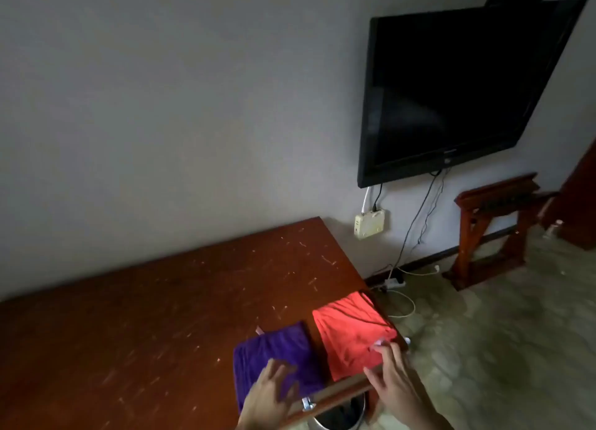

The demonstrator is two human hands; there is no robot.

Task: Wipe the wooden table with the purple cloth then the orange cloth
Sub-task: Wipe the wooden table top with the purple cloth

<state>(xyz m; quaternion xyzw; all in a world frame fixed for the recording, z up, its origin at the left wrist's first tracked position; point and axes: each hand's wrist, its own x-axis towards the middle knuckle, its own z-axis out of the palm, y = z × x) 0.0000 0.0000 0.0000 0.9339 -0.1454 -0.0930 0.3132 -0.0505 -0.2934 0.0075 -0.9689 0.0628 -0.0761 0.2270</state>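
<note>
The wooden table [161,316] is dark red-brown, scratched and speckled with pale marks. A purple cloth [274,349] lies flat near its front right corner. Just right of it an orange cloth [351,333] lies flat at the table's right edge. My left hand [271,394] rests on the near part of the purple cloth with fingers spread. My right hand [390,371] is at the near right corner of the orange cloth, fingertips touching its edge. Whether either hand has a grip on its cloth is unclear.
A metal bin [338,416] stands under the table's front right corner. A black TV [451,87] hangs on the wall, with cables and a power strip [393,283] on the floor below. A wooden rack [493,229] stands to the right.
</note>
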